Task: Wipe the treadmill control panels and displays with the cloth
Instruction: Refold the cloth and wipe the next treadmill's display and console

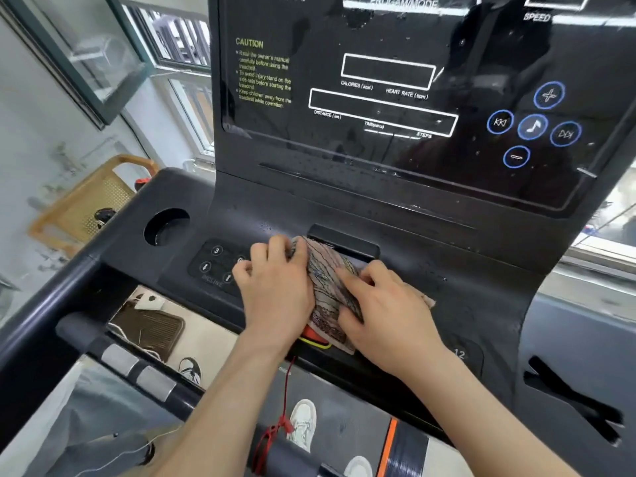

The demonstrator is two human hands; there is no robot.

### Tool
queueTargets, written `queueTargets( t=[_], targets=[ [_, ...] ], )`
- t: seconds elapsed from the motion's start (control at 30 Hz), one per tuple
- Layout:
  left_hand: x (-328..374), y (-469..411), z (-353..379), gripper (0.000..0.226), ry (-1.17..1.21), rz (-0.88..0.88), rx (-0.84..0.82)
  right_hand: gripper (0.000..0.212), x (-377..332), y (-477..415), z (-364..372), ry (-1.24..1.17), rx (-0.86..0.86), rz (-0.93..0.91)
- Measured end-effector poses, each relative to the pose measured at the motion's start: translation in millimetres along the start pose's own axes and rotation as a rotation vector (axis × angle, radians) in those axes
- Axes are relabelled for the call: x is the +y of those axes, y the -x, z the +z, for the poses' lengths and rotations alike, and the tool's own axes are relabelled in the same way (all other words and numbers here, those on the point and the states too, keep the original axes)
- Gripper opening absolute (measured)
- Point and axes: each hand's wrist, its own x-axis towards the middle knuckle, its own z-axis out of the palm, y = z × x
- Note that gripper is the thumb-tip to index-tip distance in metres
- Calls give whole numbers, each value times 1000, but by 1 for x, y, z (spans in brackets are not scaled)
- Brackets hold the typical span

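Currently, the left hand (275, 290) and right hand (389, 315) lie side by side on the cloth (327, 277), fingers curled into its folds, pressing it onto the lower control panel (454, 273).

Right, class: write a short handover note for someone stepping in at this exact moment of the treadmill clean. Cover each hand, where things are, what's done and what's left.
Left hand: grips the cloth at its left edge, beside the incline buttons.
Right hand: grips the cloth's right side, holding it down on the lower console.
Done: cannot tell which parts have been wiped.
Left: the upper display shows droplets and smears. Wipe it, then the music buttons and the incline buttons.
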Motion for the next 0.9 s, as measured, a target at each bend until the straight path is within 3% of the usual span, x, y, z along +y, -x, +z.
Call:
queueTargets(
  t=[0.17, 0.33, 0.47, 0.53, 0.67, 0.8, 0.9],
  targets=[
    [54, 29, 3, 39, 106, 251, -54, 43, 28, 18, -20, -29, 62, 144],
    [87, 32, 3, 47, 225, 356, -99, 35, 52, 29, -36, -72, 170, 300],
    [73, 20, -9, 47, 573, 259, -186, 20, 49, 20, -24, -145, 290, 276],
    [67, 14, -13, 40, 751, 134, -124, 8, 46, 16, -23, -145, 413, 269],
    [55, 18, -2, 32, 590, 175, -34, 5, 38, 0, -16, -83, 611, 202],
    [52, 35, 2, 42, 487, 245, -80, 8, 33, -26, 1, 13, 530, 65],
    [52, 40, 4, 47, 532, 246, -88, 27, 27, -39, -2, 42, 433, -18]
  ],
)
